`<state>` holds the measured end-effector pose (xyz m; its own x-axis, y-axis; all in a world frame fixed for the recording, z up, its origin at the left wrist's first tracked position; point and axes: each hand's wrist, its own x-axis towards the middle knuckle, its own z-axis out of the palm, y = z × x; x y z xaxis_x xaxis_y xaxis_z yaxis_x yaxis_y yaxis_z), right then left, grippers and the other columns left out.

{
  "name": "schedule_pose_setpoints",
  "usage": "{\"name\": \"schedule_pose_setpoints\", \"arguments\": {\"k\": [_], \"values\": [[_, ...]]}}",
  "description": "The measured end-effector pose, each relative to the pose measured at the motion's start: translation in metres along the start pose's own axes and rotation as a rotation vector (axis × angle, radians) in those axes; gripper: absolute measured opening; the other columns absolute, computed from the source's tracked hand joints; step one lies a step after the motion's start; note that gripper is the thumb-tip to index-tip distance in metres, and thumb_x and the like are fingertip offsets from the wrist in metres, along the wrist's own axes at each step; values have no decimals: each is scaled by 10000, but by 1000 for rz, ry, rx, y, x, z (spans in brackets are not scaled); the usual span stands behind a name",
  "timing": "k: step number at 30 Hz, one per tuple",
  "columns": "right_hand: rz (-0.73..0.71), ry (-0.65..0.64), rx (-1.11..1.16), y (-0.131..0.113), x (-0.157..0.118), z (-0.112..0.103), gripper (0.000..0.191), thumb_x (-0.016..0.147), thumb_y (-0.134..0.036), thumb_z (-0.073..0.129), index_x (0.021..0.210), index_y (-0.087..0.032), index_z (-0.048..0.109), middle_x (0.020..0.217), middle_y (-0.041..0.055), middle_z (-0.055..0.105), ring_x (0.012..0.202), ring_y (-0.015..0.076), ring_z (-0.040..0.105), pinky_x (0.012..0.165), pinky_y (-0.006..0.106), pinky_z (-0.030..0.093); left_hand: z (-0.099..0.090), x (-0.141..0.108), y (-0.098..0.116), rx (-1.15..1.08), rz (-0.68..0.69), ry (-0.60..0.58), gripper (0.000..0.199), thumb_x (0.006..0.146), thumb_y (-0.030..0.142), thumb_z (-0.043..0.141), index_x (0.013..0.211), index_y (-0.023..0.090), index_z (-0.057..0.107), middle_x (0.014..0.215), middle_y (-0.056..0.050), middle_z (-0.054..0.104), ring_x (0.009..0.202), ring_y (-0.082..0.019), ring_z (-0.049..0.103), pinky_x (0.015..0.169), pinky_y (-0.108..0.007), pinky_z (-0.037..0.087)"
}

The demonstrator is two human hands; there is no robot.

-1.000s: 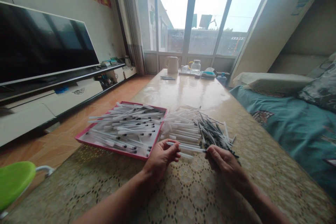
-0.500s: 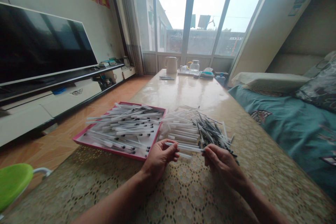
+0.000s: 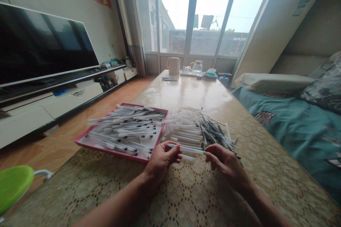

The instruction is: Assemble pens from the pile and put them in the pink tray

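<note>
A slim, whitish translucent pen point(image 3: 192, 149) lies level between my two hands above the table. My left hand point(image 3: 163, 159) is closed, pinching its left end between thumb and fingers. At the pen's right end, the thumb and forefinger of my right hand point(image 3: 225, 162) are pressed together; the tip itself is hidden by the fingers. Just behind the pen lies a pile of clear pen barrels point(image 3: 186, 133). A heap of dark, thin ink refills point(image 3: 214, 131) sits beyond my right hand. Near my left hand, a pink-rimmed tray point(image 3: 128, 156) holds many white pens with black ends point(image 3: 133, 124).
The long table point(image 3: 197, 198) has a patterned cover. At its far end stand a pale jug point(image 3: 174, 66), a glass pitcher point(image 3: 197, 67) and a tissue pack point(image 3: 210, 74). A green stool point(image 3: 16, 186) is at lower left, a teal-covered sofa point(image 3: 287, 124) to the right.
My right hand's fingers have shifted slightly left and curled differently at the pen's right end. The left hand and the piles look unmoved.
</note>
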<state>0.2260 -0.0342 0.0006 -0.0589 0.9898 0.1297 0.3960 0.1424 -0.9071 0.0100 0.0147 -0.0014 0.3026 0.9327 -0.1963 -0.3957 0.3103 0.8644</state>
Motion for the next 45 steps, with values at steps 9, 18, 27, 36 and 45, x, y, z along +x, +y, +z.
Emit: {"name": "schedule_pose_setpoints", "arguments": {"k": [9,18,27,36,45], "values": [[-11,-8,-95,0,0,-1,333,860,-501,502,845,-179,585,613,-9,572,501,122,498,470,217,389,0,1,0,2,2,7,353,568,340,835,736,116,621,579,6,633,489,-88,583,460,-177,436],[-51,-19,-150,4,1,-1,334,905,-469,439,785,-181,558,602,-6,569,510,119,495,487,219,377,2,0,1,1,4,6,352,566,336,836,728,109,622,580,4,631,489,-87,581,462,-178,437],[-80,-34,-202,7,1,0,406,934,-486,358,748,-185,556,568,-3,578,531,137,533,540,239,398,1,1,1,6,9,7,353,561,337,839,723,108,625,580,-1,629,493,-95,587,460,-182,441],[-56,-45,-194,6,1,-1,418,936,-501,338,780,-186,565,552,-4,591,519,139,543,544,245,400,2,1,1,6,4,21,369,542,342,846,722,109,625,584,-6,632,495,-101,592,465,-189,446],[-39,-42,-194,6,1,0,395,923,-510,369,844,-183,576,534,-14,588,496,135,530,508,234,380,3,0,3,5,3,13,366,550,344,843,722,107,622,581,-3,634,491,-91,583,464,-181,446]]}}
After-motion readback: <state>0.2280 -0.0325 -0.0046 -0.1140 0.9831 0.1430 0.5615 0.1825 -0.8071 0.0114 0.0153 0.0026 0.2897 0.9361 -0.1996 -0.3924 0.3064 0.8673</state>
